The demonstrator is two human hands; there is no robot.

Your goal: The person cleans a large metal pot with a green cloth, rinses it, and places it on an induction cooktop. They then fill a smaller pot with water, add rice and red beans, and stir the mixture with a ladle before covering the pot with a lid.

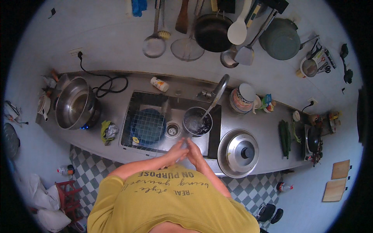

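A round metal saucepan [191, 132] sits in the right part of the steel sink [204, 147], under the faucet [223, 84]. Water runs from the spout into the pan, and its surface is churned. My left hand [176, 150] is closed around the pan's handle [185, 142], which points towards me and is mostly hidden. Against the same handle, from the other side, rests my right hand [195, 152]; its fingers look closed on it. Left of the pan is the drain strainer [172, 129]. A blue-green basin [147, 128] lies beneath a wire rack [140, 119].
Right of the sink, a domed lid [237, 151] lies in a wide metal basin [223, 163]. Stacked bowls [241, 100] and cucumbers [284, 137] stand farther right. At left are a large steel pot [72, 106], a green cloth [106, 132] and a white bottle [159, 84]. Utensils hang above.
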